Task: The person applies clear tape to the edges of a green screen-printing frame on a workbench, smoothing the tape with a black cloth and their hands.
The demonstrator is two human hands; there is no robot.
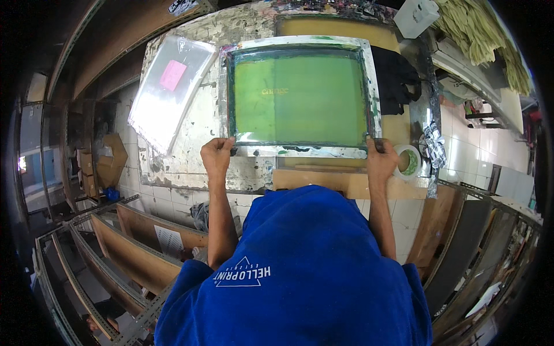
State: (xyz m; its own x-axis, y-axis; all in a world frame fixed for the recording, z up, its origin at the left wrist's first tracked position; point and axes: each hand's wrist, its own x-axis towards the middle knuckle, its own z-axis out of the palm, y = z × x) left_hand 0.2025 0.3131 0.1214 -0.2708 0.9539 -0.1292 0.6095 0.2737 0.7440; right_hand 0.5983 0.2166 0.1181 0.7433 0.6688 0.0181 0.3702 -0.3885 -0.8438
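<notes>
A screen printing frame (317, 98) with a green mesh and a paint-stained white border lies over the worktable in front of me. A small stencilled word shows on the left half of its mesh. At the frame's near left corner, my left hand (217, 154) is closed with the thumb on top of the border. My right hand (381, 157) grips the near right corner in the same way. The undersides of the fingers of both hands are hidden. Just right of my right hand sits a roll of tape (400, 163).
Clear plastic sheets (167, 92) with a pink note (172, 75) lie left of the frame on the stained table (205, 167). Black cloth (395, 79) lies to the right, near crumpled foil-like material (433, 145). A white container (415, 17) stands far right. Shelving racks (133, 248) flank me.
</notes>
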